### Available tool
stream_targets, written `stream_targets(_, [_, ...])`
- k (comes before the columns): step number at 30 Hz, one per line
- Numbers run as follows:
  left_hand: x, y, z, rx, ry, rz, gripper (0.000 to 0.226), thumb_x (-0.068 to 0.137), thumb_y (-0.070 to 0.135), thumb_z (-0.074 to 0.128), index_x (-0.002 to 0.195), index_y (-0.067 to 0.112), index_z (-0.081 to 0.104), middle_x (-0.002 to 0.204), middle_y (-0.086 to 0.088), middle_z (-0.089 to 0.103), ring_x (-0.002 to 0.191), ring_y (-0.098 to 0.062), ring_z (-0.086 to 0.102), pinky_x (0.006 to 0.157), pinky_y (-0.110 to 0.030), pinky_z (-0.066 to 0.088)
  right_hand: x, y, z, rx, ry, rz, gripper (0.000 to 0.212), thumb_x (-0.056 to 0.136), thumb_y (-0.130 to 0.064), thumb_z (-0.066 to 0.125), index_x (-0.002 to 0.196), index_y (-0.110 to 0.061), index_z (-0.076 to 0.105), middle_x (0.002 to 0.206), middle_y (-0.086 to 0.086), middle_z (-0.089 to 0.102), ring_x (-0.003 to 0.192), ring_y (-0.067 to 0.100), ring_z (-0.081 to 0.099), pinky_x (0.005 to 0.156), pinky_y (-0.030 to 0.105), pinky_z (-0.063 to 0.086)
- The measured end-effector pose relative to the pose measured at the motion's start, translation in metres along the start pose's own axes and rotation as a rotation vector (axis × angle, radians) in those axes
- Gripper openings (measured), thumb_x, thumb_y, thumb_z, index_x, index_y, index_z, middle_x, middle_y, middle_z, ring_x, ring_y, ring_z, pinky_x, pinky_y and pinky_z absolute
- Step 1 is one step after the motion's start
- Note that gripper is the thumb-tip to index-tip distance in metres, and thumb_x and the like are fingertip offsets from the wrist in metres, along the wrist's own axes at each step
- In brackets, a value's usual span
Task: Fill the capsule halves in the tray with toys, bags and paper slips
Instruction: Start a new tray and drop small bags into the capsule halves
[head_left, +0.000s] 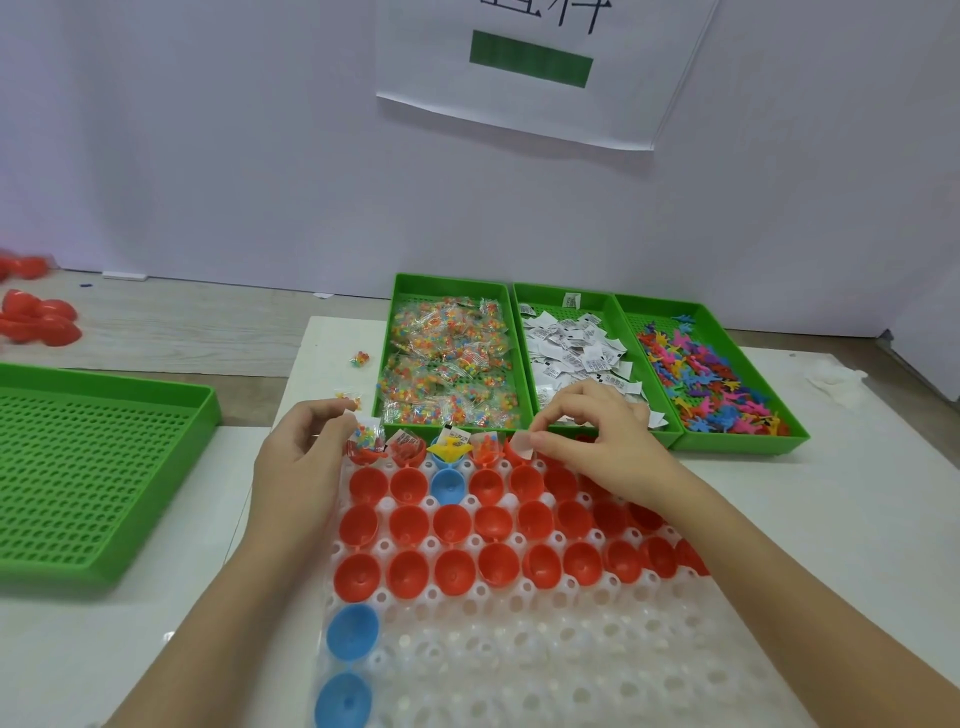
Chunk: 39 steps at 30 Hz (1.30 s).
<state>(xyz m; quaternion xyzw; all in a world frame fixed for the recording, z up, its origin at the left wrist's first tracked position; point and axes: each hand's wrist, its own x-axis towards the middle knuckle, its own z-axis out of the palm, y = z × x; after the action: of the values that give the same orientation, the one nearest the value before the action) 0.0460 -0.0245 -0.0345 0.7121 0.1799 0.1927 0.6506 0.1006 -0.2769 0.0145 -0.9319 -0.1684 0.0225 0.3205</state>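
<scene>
Seen from above, a translucent white plastic tray with round sockets (493, 649) lies on a white bench (779, 519), close to the person. Its upper rows are filled with open red plastic capsule halves (452, 569), and a few blue capsule halves (353, 631) sit among them and down the left edge. The left hand (301, 447) is at the tray's far left corner. Its grip pinches a small clear bag of coloured beads (366, 434) just above the first red half of the far row. The right hand (597, 431) reaches over the same row further right. Thumb and forefinger pinch a small white paper slip (524, 447) at the mouth of a red half. Between the hands, a yellow plastic toy figure (451, 448) sticks out of a blue half. Beyond the tray stand three green plastic bins side by side: one with bead bags (451, 285), one with printed paper slips (545, 293) and one with coloured toy figures (743, 442). A large green perforated tray (93, 467) lies to the left, and loose red capsule halves (36, 317) lie beyond it.
</scene>
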Motion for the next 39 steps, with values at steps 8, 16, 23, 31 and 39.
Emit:
stream_targets(8, [0.0, -0.001, 0.0, -0.008, -0.002, 0.003, 0.016, 0.093, 0.015, 0.056, 0.088, 0.027, 0.065, 0.094, 0.012, 0.066, 0.076, 0.011, 0.058, 0.072, -0.018, 0.041, 0.0, 0.005, 0.003, -0.162, -0.001, -0.038, 0.011, 0.08, -0.053, 0.066, 0.071, -0.056, 0.061, 0.103, -0.02, 0.048, 0.112, 0.001, 0.037, 0.088, 0.027, 0.011])
stream_targets(16, [0.002, -0.002, 0.0, 0.011, -0.002, 0.013, 0.014, 0.093, 0.015, 0.056, 0.091, 0.025, 0.066, 0.094, 0.012, 0.066, 0.075, 0.008, 0.058, 0.071, -0.019, 0.042, -0.01, -0.002, -0.004, -0.117, 0.173, -0.163, 0.011, 0.079, -0.045, 0.071, 0.081, -0.05, 0.062, 0.098, -0.02, 0.052, 0.1, -0.012, 0.041, 0.089, 0.027, 0.016])
stream_targets(23, [0.002, -0.004, 0.0, 0.009, -0.003, 0.011, 0.014, 0.093, 0.015, 0.056, 0.092, 0.025, 0.066, 0.093, 0.013, 0.066, 0.077, 0.008, 0.058, 0.07, -0.017, 0.042, -0.029, -0.006, 0.002, -0.288, 0.215, -0.286, 0.005, 0.077, -0.036, 0.067, 0.08, -0.039, 0.071, 0.091, -0.012, 0.051, 0.091, 0.008, 0.05, 0.087, 0.036, 0.022])
stream_targets(31, [0.003, -0.005, 0.0, 0.006, 0.0, 0.002, 0.016, 0.093, 0.016, 0.057, 0.089, 0.028, 0.066, 0.092, 0.011, 0.067, 0.08, 0.004, 0.058, 0.073, -0.02, 0.042, -0.032, -0.007, 0.004, -0.393, 0.106, -0.255, 0.021, 0.081, -0.038, 0.057, 0.091, -0.038, 0.075, 0.094, -0.011, 0.049, 0.094, 0.009, 0.044, 0.089, 0.034, 0.017])
stream_targets(39, [0.002, -0.004, 0.0, 0.011, -0.007, 0.003, 0.013, 0.093, 0.016, 0.056, 0.093, 0.023, 0.067, 0.094, 0.009, 0.067, 0.085, -0.003, 0.059, 0.075, -0.023, 0.043, -0.028, -0.016, 0.006, -0.704, 0.18, -0.428, 0.017, 0.08, -0.036, 0.058, 0.074, -0.029, 0.073, 0.086, -0.004, 0.056, 0.082, 0.019, 0.056, 0.087, 0.041, 0.025])
